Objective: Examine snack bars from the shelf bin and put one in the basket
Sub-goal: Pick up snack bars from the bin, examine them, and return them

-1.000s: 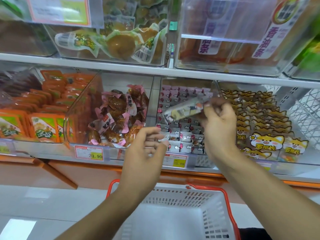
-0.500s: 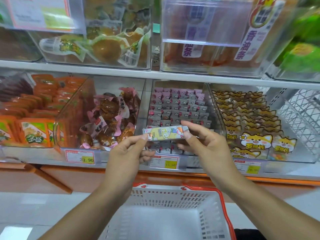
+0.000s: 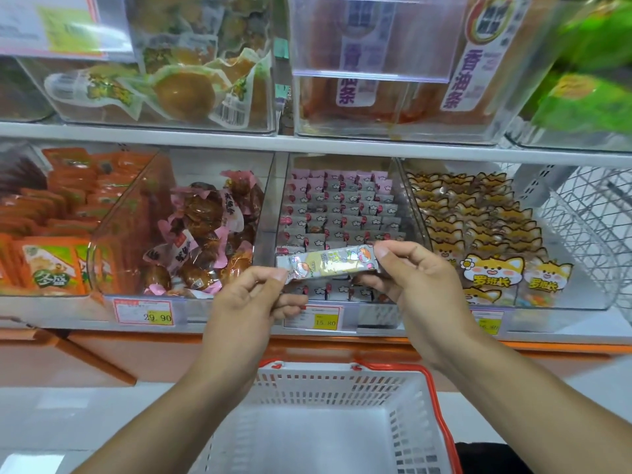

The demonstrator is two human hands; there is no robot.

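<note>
A pale snack bar with a yellow and cartoon-printed wrapper lies level between my two hands, in front of the clear shelf bin that holds rows of pink and grey bars. My left hand pinches the bar's left end between thumb and forefinger. At the bar's right end my right hand pinches it the same way. Below the hands stands the white basket with an orange rim and handles; its visible floor is bare.
Left of the bar bin sits a bin of pink-wrapped brown snacks, then orange packets. To the right is a bin of cat-printed packs and a wire basket. Price tags line the shelf edge. More bins stand on the upper shelf.
My right hand brought the bar down from the bin to chest height. My left hand came up and took hold of its left end. The view has moved in closer.
</note>
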